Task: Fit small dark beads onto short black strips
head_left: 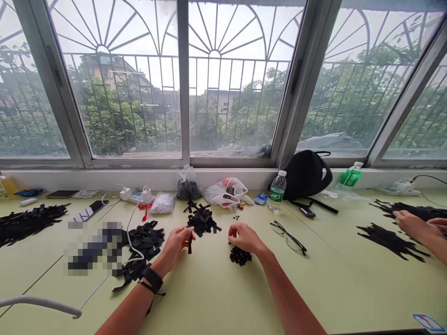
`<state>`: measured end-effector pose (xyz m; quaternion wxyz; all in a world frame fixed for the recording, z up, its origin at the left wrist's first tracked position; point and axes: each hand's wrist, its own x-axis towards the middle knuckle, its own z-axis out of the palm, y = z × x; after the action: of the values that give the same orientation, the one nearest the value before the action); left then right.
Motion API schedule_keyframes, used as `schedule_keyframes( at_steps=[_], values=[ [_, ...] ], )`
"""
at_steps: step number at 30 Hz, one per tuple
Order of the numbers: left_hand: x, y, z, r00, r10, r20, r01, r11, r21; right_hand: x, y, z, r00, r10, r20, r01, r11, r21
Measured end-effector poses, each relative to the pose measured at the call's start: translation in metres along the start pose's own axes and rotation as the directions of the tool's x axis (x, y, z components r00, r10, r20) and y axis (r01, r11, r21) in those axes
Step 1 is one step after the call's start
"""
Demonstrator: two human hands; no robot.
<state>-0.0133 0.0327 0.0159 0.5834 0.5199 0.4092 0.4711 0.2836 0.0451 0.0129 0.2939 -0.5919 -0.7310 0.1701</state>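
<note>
A pale green tabletop (195,302) runs along a wide window (237,83) with barred grilles, trees and buildings outside. Behind the fingers, along the sill, stand a clear bag of black pieces (186,186), a white plastic bag (225,193), a water bottle (277,190) and a black backpack (307,174). Left of the fingers sit a power strip (138,197) and a loose spread of black strips (146,242), with a pixelated patch (92,249) hiding whatever lies beside it. Glasses (288,238) lie just right of the fingers.

The left hand (177,242), a black band (152,278) on its wrist, has its fingers (185,231) pinched together on a thin black strip (190,244) that hangs down. The right hand (246,237) has its fingers (234,228) curled close together – whether they hold anything is hard to tell.

A heap of black strips (201,221) lies just ahead of the left fingers, not touching them; a small pile of black pieces (240,256) sits just below the right fingers. Far right, a co-worker's hands (415,225) rest near more black strips (391,241).
</note>
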Motion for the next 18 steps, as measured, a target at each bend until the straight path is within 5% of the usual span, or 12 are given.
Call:
schedule_keyframes(
  at_steps=[9,18],
  values=[
    [-0.001,-0.003,-0.001,0.998,-0.027,0.059,0.033,0.995,-0.095,-0.002,0.002,-0.002,0.993,-0.052,0.110,0.048,0.998,0.041],
    [-0.002,-0.002,0.002,0.999,0.011,0.042,-0.013,0.999,0.052,-0.003,-0.009,0.012,0.986,-0.145,0.080,0.139,0.987,0.076]
  ],
)
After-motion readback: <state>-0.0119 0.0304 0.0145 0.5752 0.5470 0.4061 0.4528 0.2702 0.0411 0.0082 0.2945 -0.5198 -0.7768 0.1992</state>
